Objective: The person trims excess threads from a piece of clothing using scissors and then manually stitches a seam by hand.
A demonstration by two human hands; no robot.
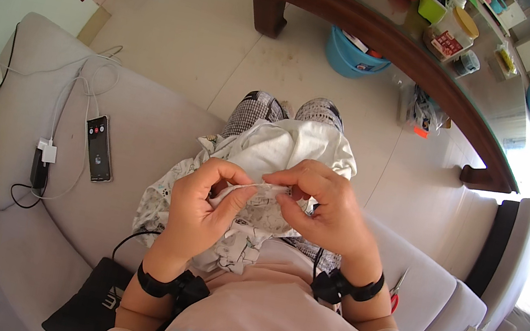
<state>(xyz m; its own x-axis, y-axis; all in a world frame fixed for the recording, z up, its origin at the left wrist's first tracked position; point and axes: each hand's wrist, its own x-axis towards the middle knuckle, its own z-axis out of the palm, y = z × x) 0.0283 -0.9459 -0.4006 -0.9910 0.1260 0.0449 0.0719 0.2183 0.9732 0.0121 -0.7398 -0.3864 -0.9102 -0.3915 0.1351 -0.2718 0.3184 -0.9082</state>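
A white printed cloth [280, 141] lies bunched over my lap, its plain side up towards the knees and its drawn pattern showing nearer my body. My left hand [208, 203] pinches a folded edge of this cloth between thumb and forefinger. Just to the right, my right hand [319, 207] has thumb and fingers bent around the same edge, close to the left fingertips. Whether a needle or thread is between the fingers is too small to tell. Black straps with small devices circle both wrists.
I sit on a grey sofa [159, 104]. Left of me lie a phone [99, 149], chargers and loose white cables. Red-handled scissors [396, 295] rest by my right forearm. Ahead stand a glass-topped wooden table [376, 17] and a blue bucket [350, 61].
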